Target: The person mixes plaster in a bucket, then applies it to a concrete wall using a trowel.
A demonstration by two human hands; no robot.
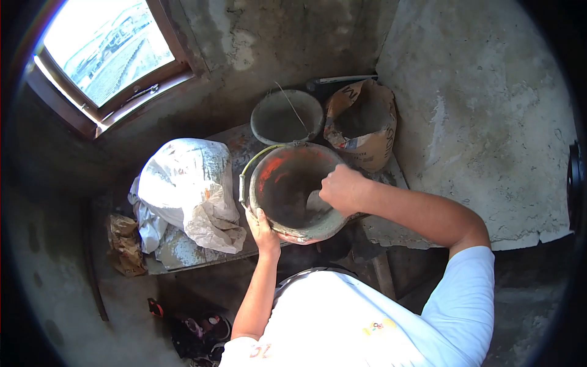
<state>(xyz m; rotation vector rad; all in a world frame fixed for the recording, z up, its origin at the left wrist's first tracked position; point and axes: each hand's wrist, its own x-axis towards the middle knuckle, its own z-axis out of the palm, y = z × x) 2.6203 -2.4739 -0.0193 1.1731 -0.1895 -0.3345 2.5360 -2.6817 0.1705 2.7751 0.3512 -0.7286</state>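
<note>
Both hands at the front bucket, pale tool inside!

Here we are, and our right hand [344, 188] is a closed fist around the pale tool [317, 202], whose handle our fingers hide. Its tip blurs into shadow, so we can't read its exact shape. It sits inside the front bucket [298, 232], near the right wall, long axis slanting from our fist leftward and slightly down in view. Our left hand [263, 232] pinches the left near rim, some fingertips out of sight. The bucket's mouth faces up at us; red-orange smears mark the grey inside, its dim contents unclear. Just behind, the back bucket [286, 109] looks grey within, a thin wire crossing it. Beside that, the paper bag [374, 153] gapes open, its dark inside unreadable. Over left lies the white sack [186, 177], its contents covered.
</note>
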